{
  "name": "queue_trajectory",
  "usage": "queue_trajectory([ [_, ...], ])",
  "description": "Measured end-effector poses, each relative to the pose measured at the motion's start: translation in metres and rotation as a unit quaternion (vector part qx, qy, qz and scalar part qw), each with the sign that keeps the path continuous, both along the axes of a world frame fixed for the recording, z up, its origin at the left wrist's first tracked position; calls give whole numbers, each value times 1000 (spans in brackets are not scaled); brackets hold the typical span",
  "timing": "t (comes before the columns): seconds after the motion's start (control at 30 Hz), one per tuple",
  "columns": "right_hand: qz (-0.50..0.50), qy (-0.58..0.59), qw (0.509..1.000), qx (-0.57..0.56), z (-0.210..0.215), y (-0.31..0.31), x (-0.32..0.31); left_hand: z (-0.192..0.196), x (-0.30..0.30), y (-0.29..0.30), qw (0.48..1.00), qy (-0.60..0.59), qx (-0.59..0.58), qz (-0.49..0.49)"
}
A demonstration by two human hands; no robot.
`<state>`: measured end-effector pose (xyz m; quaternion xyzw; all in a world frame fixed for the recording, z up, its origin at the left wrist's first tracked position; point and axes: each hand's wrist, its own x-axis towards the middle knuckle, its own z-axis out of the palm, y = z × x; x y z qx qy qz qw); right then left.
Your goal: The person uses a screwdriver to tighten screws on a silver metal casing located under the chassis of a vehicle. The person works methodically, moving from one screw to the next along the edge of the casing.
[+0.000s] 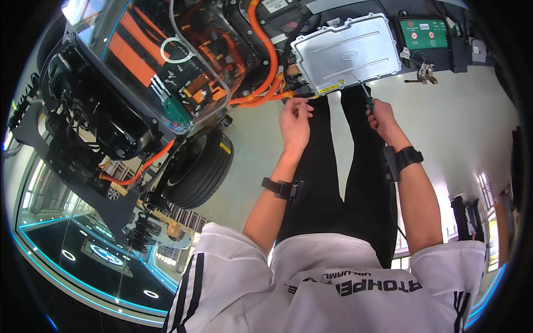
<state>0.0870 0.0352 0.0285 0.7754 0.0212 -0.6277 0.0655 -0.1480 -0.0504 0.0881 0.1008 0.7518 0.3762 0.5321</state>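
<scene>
At far left, a clear-walled enclosure [225,102] is noted; orange strips [133,36] and a green block [176,111] with pale prongs are seen through it. Beside it, orange cables [270,53] are routed toward the silver housing; these are judged stiff and springy.

Near the housing's lower left corner, the left hand [295,119] is held with fingers loosely curled. Whether anything is gripped or touched there cannot be told.

The silver metal housing [369,41] is located ahead of the legs, between the hands. It is judged heavy, rigid and smooth enough to slip; hold would best be taken under its flanged edges. Its contents are hidden by the ribbed cover.

Right of centre, the grip of the right hand [383,119] is clamped on a green-handled screwdriver [370,104], shaft pointed at the cover's lower edge; tip contact cannot be confirmed. The tool is judged light and stiff, best held by its handle.

Farther right, a green-labelled black box [425,47] is observed, contents not visible.
</scene>
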Motion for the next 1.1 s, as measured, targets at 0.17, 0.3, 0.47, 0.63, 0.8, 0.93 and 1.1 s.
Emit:
queue_trajectory([
  [0.17,388,-93,913,82,18,7,-22,51,-78,4,938,344,-1,48],
  [0.3,665,-179,708,158,37,9,-40,64,-120,12,887,443,42,122],
  [0.47,395,-112,911,16,26,31,-26,61,-135,21,901,419,34,103],
  [0.63,560,-159,794,174,26,9,-7,51,-137,27,863,503,-8,43],
  [0.8,602,-135,779,115,30,11,-25,40,-142,32,854,514,32,76],
  [0.93,473,-125,866,100,10,2,-14,53,-110,33,878,469,39,90],
  [1.1,276,-66,958,36,7,18,-5,62,-16,26,967,248,61,-11],
])
